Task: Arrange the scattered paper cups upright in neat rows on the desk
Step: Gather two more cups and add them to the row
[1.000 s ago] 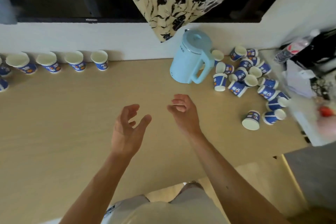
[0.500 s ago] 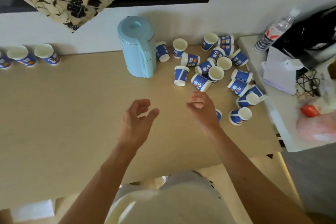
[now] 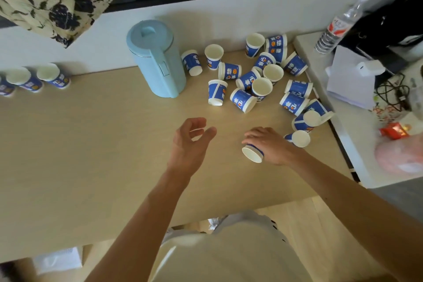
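Blue-printed paper: three upright cups (image 3: 53, 75) far left, about eighteen scattered cups (image 3: 248, 80) by one kettle (image 3: 158, 59), one tilted cup (image 3: 251, 155) gripped in right hand (image 3: 272, 146); left hand (image 3: 190, 144) slack, holding nothing.

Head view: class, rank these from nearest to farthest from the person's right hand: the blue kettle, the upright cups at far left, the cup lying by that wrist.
1. Cup lying by the wrist, just right of the right hand.
2. Blue kettle, farther off, up-left.
3. Upright cups, far left of the view.
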### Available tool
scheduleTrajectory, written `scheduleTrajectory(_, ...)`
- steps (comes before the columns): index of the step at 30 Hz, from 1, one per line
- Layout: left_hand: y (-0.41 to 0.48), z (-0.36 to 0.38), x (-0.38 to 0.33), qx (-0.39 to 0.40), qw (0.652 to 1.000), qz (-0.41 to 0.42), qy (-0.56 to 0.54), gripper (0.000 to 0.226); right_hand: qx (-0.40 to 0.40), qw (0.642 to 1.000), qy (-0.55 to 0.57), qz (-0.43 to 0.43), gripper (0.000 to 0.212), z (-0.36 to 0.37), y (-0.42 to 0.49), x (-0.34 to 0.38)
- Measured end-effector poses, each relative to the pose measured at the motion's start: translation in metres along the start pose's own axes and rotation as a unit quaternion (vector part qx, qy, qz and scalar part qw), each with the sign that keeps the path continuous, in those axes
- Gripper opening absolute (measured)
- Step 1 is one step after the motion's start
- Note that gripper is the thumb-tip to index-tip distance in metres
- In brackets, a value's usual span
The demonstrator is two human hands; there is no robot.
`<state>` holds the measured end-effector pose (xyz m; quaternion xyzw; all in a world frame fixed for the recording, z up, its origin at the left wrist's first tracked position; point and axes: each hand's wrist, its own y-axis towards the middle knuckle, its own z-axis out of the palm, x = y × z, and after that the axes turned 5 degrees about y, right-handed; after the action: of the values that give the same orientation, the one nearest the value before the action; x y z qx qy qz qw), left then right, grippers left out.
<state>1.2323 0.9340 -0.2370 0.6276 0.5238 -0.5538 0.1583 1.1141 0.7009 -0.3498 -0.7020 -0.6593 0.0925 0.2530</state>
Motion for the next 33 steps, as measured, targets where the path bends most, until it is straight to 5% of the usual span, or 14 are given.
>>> scheduleTrajectory(6,0.0,0.003,0.004,-0.011,1.0,-0.019,-0.007,0.028,0.02,0.999,-0.037,-0.007,0.07,0.016,0.014,0.002)
scheduleTrajectory(10,0.0,-0.001,0.009,-0.023,1.0,-0.015,0.006,0.031,-0.05,0.992,0.11,0.027,0.068,0.013,0.022,0.006)
scheduleTrajectory(12,0.0,-0.003,0.012,-0.019,0.999,-0.007,0.028,0.034,-0.108,0.944,0.305,0.064,0.071,0.001,0.021,0.012)
scheduleTrajectory(16,0.001,-0.002,0.017,0.016,0.994,-0.002,0.106,0.048,-0.143,0.759,0.632,0.062,0.073,-0.034,0.018,0.037)
scheduleTrajectory(21,0.001,0.009,0.016,0.063,0.986,0.028,0.154,0.072,-0.128,0.703,0.7,0.0,0.069,-0.061,0.009,0.062)
scheduleTrajectory(26,-0.001,0.024,0.01,0.022,0.988,0.087,0.123,0.061,-0.128,0.706,0.697,-0.014,0.07,-0.067,-0.005,0.075)
scheduleTrajectory(29,-0.001,0.029,0.01,0.018,0.986,0.102,0.127,0.059,-0.112,0.741,0.662,-0.001,0.078,-0.069,-0.02,0.058)
scheduleTrajectory(31,-0.002,0.031,0.01,0.015,0.987,0.098,0.128,0.059,-0.124,0.806,0.576,0.06,0.087,-0.069,-0.03,0.037)
scheduleTrajectory(33,-0.003,0.032,0.011,0.015,0.988,0.09,0.126,0.059,-0.109,0.921,0.341,0.152,0.086,-0.063,-0.036,0.014)
